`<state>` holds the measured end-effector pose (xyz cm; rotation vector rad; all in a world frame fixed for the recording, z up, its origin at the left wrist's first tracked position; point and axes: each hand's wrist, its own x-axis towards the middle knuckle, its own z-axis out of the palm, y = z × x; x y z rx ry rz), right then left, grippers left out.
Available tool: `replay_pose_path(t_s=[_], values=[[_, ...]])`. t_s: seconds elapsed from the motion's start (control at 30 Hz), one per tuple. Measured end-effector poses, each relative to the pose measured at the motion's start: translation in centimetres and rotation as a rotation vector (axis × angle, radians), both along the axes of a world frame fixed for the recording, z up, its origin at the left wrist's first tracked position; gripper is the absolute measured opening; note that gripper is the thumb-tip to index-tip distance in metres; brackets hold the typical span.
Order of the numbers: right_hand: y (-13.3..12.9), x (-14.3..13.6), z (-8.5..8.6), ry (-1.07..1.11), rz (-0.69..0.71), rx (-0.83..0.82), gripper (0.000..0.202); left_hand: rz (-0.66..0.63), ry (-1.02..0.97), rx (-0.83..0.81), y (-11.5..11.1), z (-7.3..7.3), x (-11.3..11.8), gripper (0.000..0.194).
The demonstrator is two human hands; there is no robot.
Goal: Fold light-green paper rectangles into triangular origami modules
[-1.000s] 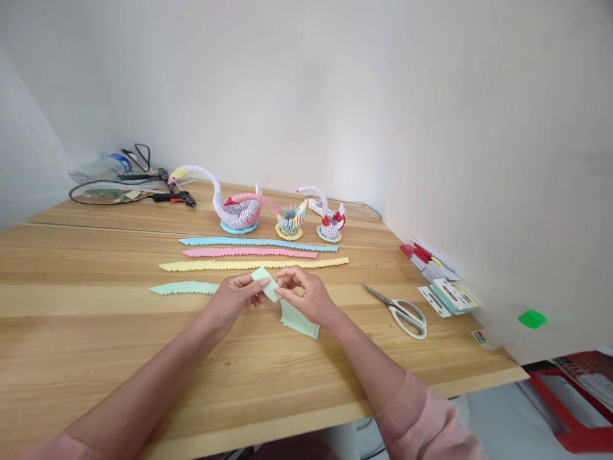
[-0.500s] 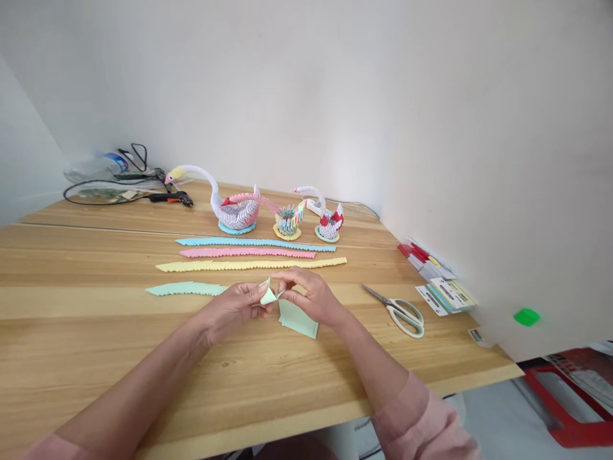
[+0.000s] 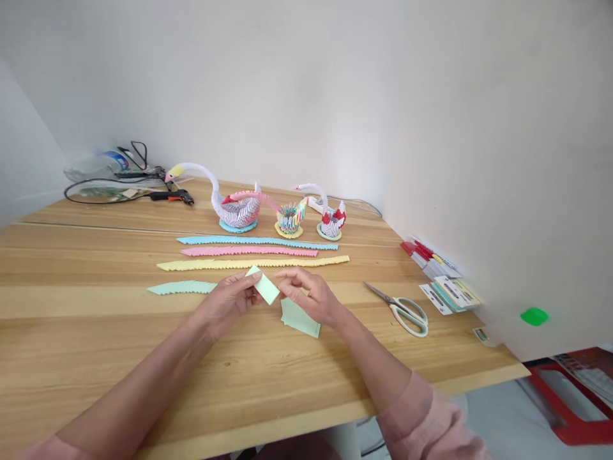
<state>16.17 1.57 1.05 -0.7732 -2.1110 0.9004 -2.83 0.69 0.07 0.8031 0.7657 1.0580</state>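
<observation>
My left hand point(image 3: 232, 300) pinches a small pale green paper slip point(image 3: 265, 287), which lies flat and slanted between thumb and fingers. Close to the slip's right end is my right hand point(image 3: 309, 295), its thumb and fingers apart and holding nothing; whether a fingertip brushes the paper I cannot tell. Under the right hand, several loose pale green paper slips point(image 3: 301, 319) lie on the wooden table. A short pale green strip of folded pieces point(image 3: 182, 287) rests left of my left hand, partly hidden by it.
Longer strips in yellow point(image 3: 253, 262), pink point(image 3: 249, 252) and blue point(image 3: 258, 241) lie beyond my hands. Behind them stand paper swans point(image 3: 239, 214). Scissors point(image 3: 402, 313) and packs of paper point(image 3: 450, 294) are at right. A glue gun point(image 3: 172, 196) with cable sits back left.
The green slip was bent between both hands; now it lies flat in my left hand. My right fingers have come off it.
</observation>
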Motion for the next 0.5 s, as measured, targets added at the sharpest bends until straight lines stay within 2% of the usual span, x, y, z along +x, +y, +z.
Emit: replay_pose_path(t_s=[0.1,0.17,0.23,0.33,0.5], values=[[0.25,0.13,0.04,-0.053,-0.032,0.170,0.027,-0.018,0.044,-0.016,-0.09,0.21,0.02,0.018],[0.45,0.06,-0.10,-0.093,-0.010,0.299,0.024,-0.043,0.070,-0.017,-0.11,0.15,0.13,0.019],[0.62,-0.03,-0.30,-0.122,0.015,0.357,0.022,-0.050,0.091,-0.010,-0.11,-0.02,0.26,0.020],[0.72,-0.02,-0.47,-0.155,-0.008,0.328,0.019,-0.006,0.161,0.032,-0.13,-0.23,0.38,0.021],[0.60,0.02,-0.32,-0.117,-0.039,0.114,0.015,0.070,0.416,0.210,-0.41,0.07,0.50,0.026]])
